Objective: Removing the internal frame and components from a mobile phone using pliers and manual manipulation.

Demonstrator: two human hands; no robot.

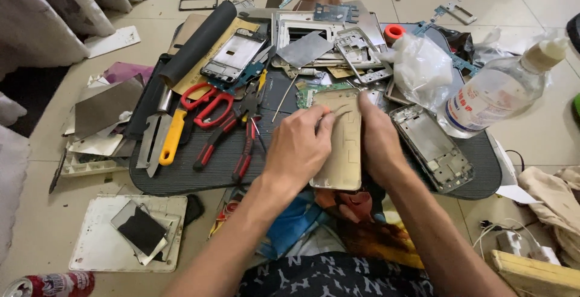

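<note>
Floor: the person is sitting on pale tiles, working over a dark ribbed mat (181, 176) that is crowded with parts and tools.
Bottle: a clear plastic bottle (492, 94) is lying tilted at the mat's right edge, beside a crumpled plastic bag (423, 67).
Gold phone shell: the gold back shell (341, 143) is resting at the near edge of the mat, between both hands, inner face up and looking bare.
Left hand: the left hand (296, 149) is curling over the shell's left edge, fingers pinched narrow around a thin tool whose tip is touching the inside.
Right hand: the right hand (377, 140) is bracing the shell's right edge, fingers closed against it.
Other frames: a stripped grey frame (432, 149) is lying just right of the hands; another frame (232, 55) is sitting farther back.
Tools: red-handled scissors (208, 103) and pliers (244, 146) are lying left of the hands, untouched.
Progress: the shell looks largely emptied already; I judge the fine work inside it is only partway through, with nothing refitted yet.
</note>
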